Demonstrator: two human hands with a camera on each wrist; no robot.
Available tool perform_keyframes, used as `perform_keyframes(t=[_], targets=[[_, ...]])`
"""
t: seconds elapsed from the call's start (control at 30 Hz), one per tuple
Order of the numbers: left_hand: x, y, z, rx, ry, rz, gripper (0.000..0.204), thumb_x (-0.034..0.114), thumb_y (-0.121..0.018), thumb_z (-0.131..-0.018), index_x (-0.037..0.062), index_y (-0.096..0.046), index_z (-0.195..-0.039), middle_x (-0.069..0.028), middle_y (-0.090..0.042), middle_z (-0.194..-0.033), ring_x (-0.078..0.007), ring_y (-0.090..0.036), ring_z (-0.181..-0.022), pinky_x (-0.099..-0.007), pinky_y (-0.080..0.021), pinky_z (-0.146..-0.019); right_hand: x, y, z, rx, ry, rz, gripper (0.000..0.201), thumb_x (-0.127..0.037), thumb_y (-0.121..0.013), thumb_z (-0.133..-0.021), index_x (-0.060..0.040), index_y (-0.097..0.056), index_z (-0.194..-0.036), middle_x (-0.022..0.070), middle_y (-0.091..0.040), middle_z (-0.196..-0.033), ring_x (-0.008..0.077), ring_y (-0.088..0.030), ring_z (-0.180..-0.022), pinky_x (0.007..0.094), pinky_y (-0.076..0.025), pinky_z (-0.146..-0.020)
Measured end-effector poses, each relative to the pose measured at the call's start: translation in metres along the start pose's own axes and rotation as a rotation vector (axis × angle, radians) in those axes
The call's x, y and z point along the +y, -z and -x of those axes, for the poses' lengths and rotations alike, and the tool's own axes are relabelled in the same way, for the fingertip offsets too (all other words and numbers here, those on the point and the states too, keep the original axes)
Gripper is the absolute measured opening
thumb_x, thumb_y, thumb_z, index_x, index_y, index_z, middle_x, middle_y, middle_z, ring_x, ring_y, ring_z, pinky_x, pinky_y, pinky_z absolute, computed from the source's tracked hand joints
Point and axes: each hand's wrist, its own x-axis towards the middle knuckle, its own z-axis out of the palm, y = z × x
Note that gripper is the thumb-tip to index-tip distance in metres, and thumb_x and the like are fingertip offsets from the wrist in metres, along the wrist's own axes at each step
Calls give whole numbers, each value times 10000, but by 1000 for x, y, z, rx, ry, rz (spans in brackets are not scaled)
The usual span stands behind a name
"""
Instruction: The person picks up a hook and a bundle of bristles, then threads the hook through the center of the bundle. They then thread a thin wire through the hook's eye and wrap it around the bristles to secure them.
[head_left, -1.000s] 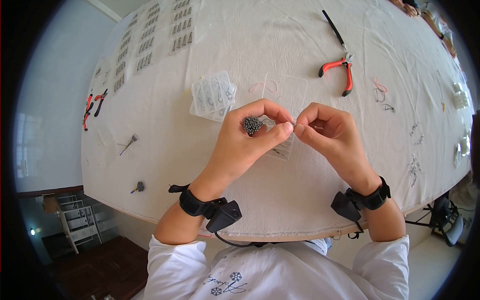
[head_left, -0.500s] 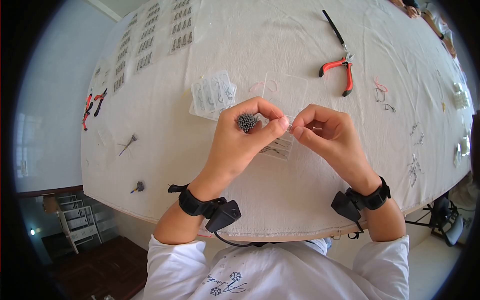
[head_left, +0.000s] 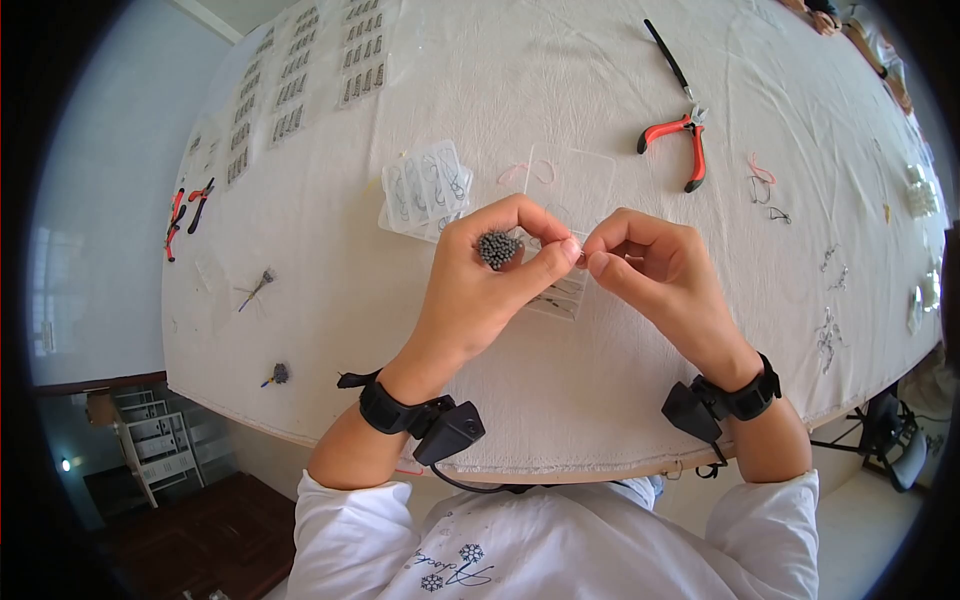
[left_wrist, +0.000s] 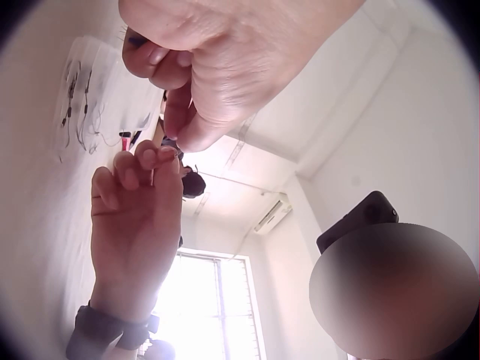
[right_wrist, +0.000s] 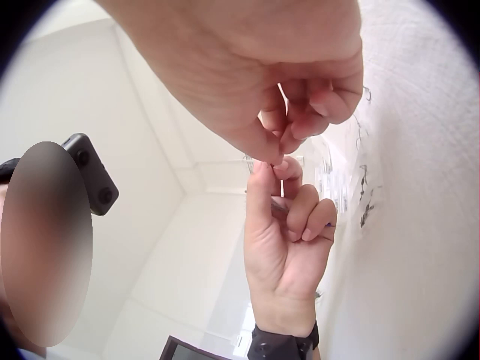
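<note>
My left hand holds a bundle of thin stems with small round dark grey heads in the curl of its fingers. Its thumb and index fingertip pinch a tiny, thin strand. Opposite, my right hand pinches at the same strand with thumb and index finger, its other fingers curled in. Both pairs of fingertips nearly meet, as the left wrist view also shows. What exactly the strand is, I cannot tell. Under the hands lies an open clear plastic box with thin dark wire pieces inside.
Clear boxes with hook-shaped pieces lie behind my left hand. Red-handled pliers and a black-handled tool lie farther back. Grey-headed bunches are at left, small wire pieces at right. Sheets of small parts lie back left.
Both hands have shifted slightly left, and a small gap has opened between their fingertips since a second ago. The bundle stays in my left hand.
</note>
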Motion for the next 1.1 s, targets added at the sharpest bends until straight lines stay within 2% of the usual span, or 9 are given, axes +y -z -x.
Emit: perform_keyframes(t=[0.17, 0.47, 0.67, 0.77, 0.87, 1.1], targets=[[5, 0, 1, -38, 56, -21, 133, 165, -690, -863, 44, -638, -851, 61, -569, -771, 13, -454, -653, -149, -356, -609, 3, 1, 0, -6, 24, 66, 116, -142, -662, -876, -30, -653, -849, -37, -615, -760, 2, -472, -633, 182, -375, -543], [3, 5, 0, -155, 103, 112, 150, 165, -680, -865, 31, -634, -911, 9, -606, -893, -39, -531, -806, -197, -429, -732, 3, 3, 0, -15, 38, 36, 118, -134, -666, -866, -23, -638, -838, -37, -609, -758, 1, -478, -632, 173, -396, -566], [1, 7, -2, -194, 135, 166, 137, 151, -701, -853, 40, -639, -902, 13, -606, -867, -46, -537, -758, -196, -436, -706, 1, 8, 1, -130, -78, -37, 120, -125, -653, -878, -9, -637, -849, -42, -588, -774, 5, -496, -673, 179, -416, -598], [-1, 8, -2, -188, 102, 103, 131, 149, -708, -851, 42, -639, -882, 26, -594, -837, -33, -515, -713, -186, -420, -673, -4, 6, 2, -163, -99, -130, 117, -121, -639, -890, -7, -633, -867, -36, -593, -798, 12, -512, -713, 187, -435, -645], [4, 7, -1, -180, 144, 94, 134, 156, -707, -853, 42, -637, -862, 43, -573, -800, -16, -483, -680, -173, -391, -643, -4, 8, 2, -186, -124, -164, 104, -108, -628, -894, -6, -630, -882, -33, -593, -813, 18, -523, -747, 193, -444, -685], [5, 7, -1, -112, 84, 6, 149, 177, -696, -855, 41, -638, -840, 66, -561, -752, 13, -437, -642, -156, -341, -579, -4, 8, 1, -146, -98, -99, 95, -102, -633, -876, -9, -622, -856, -29, -598, -793, 20, -526, -719, 185, -441, -654]])
